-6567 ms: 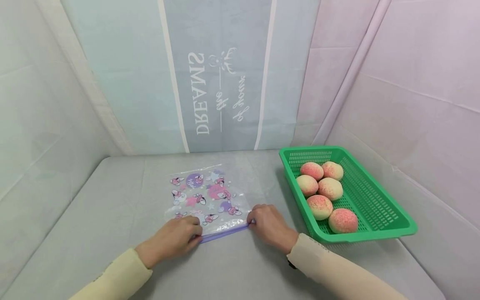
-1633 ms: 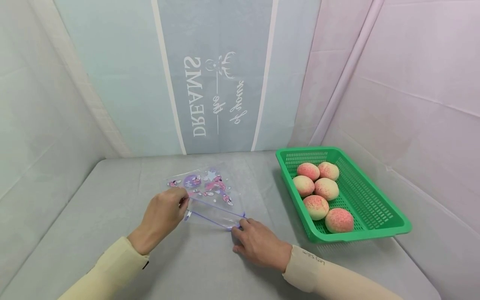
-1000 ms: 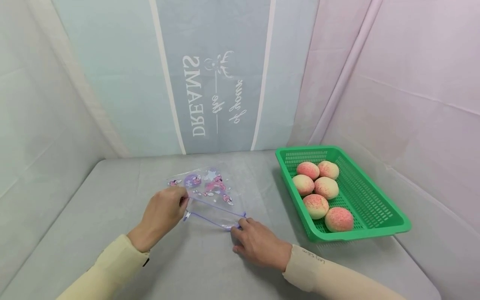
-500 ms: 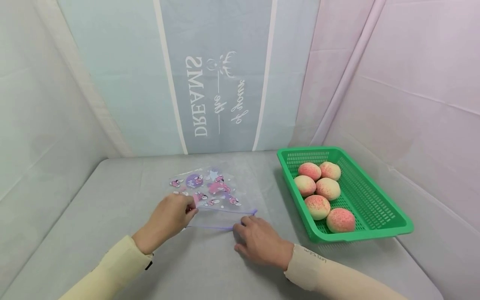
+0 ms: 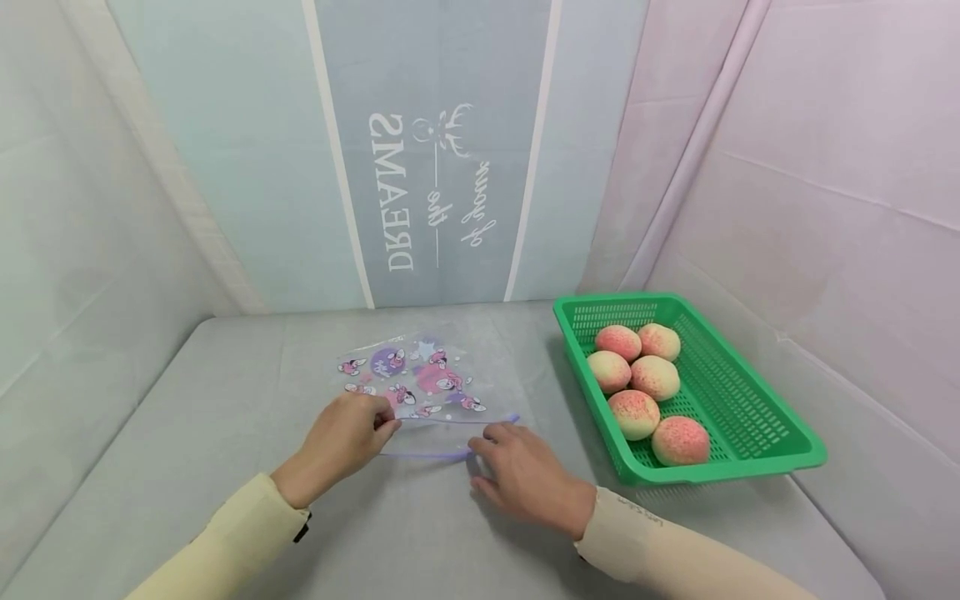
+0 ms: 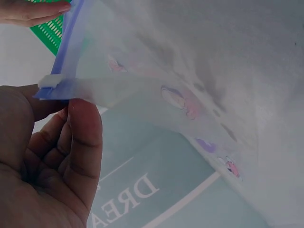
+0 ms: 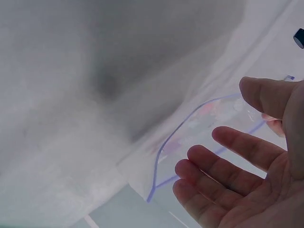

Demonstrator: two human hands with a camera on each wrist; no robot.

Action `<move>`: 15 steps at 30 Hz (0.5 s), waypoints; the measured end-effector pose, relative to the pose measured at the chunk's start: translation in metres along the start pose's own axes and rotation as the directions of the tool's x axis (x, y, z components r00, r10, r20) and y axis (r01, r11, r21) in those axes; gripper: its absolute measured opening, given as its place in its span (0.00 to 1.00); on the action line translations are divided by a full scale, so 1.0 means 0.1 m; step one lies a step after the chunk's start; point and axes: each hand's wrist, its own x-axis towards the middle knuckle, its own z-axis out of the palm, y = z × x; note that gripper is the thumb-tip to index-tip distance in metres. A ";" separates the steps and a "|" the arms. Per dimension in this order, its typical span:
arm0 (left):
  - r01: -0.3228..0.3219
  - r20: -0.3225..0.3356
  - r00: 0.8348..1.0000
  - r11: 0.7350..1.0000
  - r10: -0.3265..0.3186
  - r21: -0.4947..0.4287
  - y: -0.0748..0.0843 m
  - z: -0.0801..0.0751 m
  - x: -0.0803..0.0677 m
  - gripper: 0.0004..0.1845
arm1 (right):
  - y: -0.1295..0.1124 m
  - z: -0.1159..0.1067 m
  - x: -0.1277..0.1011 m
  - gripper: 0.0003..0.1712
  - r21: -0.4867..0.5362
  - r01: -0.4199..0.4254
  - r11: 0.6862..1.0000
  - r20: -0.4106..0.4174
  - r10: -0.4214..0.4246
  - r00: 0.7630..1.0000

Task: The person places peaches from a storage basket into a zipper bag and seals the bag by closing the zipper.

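Note:
A clear slider zip bag (image 5: 431, 379) with pink and purple cartoon prints lies on the grey table, its mouth toward me. The two purple zip strips (image 7: 164, 147) stand apart, so the mouth gapes. At the left corner my left hand (image 5: 345, 437) pinches the far edge between thumb and fingers. The left wrist view shows the white slider (image 6: 51, 80) right by that pinch. My right hand (image 5: 525, 475) is at the right end of the mouth. Its fingers are spread and gently bent, with nothing gripped, as the right wrist view shows.
A green plastic basket (image 5: 750, 473) stands on the right of the table, close to my right forearm. Several pink-and-cream peaches (image 5: 633, 414) lie in its left half. Cloth walls (image 5: 847, 208) enclose the table at the back and sides.
Earlier both hands pinched the flat bag's strip; since then the mouth has been pulled apart. My right hand has let go of the edge, and the bag's mouth has straightened.

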 end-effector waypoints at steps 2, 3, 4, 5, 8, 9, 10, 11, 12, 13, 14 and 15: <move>0.010 0.005 1.000 1.000 -0.010 -0.007 0.00 0.00 0.00 0.08 | 0.00 -0.03 -0.01 0.23 0.013 0.002 1.000 -0.011 -0.002 1.000; 0.013 0.008 1.000 1.000 -0.013 -0.011 0.00 0.00 0.00 0.08 | 0.00 -0.05 -0.01 0.23 0.019 0.003 1.000 -0.014 -0.003 1.000; 0.016 0.011 1.000 1.000 -0.016 -0.014 -0.01 0.01 0.00 0.08 | 0.01 -0.06 -0.01 0.23 0.023 0.005 1.000 -0.017 -0.004 1.000; 0.020 0.015 1.000 1.000 -0.019 -0.017 -0.01 0.01 0.00 0.08 | 0.01 -0.08 -0.02 0.23 0.028 0.004 1.000 -0.020 -0.003 1.000; 0.028 0.029 0.999 0.999 -0.027 -0.034 -0.02 0.01 0.00 0.08 | 0.02 -0.14 -0.03 0.23 0.055 -0.003 0.999 -0.028 0.004 1.000; 0.029 0.035 0.999 0.999 -0.027 -0.043 -0.02 0.01 0.00 0.07 | 0.02 -0.16 -0.03 0.23 0.062 -0.007 0.998 -0.030 0.009 1.000; 0.029 0.042 0.999 0.998 -0.027 -0.050 -0.03 0.01 0.00 0.07 | 0.02 -0.18 -0.03 0.23 0.072 -0.013 0.997 -0.032 0.015 0.999; 0.028 0.049 0.998 0.998 -0.025 -0.056 -0.03 0.01 0.00 0.07 | 0.02 -0.21 -0.04 0.23 0.083 -0.020 0.996 -0.036 0.023 0.999; 0.027 0.056 0.998 0.998 -0.023 -0.064 -0.04 0.01 0.01 0.07 | 0.03 -0.23 -0.04 0.23 0.092 -0.025 0.995 -0.039 0.029 0.999; 0.026 0.061 0.998 0.997 -0.022 -0.071 -0.05 0.01 0.01 0.08 | 0.03 -0.26 -0.04 0.24 0.100 -0.030 0.994 -0.044 0.035 0.998; 0.026 0.067 0.998 0.997 -0.020 -0.077 -0.05 0.00 0.02 0.08 | 0.03 -0.28 -0.05 0.24 0.108 -0.035 0.994 -0.049 0.041 0.998; 0.024 0.071 0.997 0.996 -0.019 -0.082 -0.06 0.00 0.02 0.09 | 0.03 -0.30 -0.05 0.24 0.117 -0.039 0.992 -0.058 0.046 0.997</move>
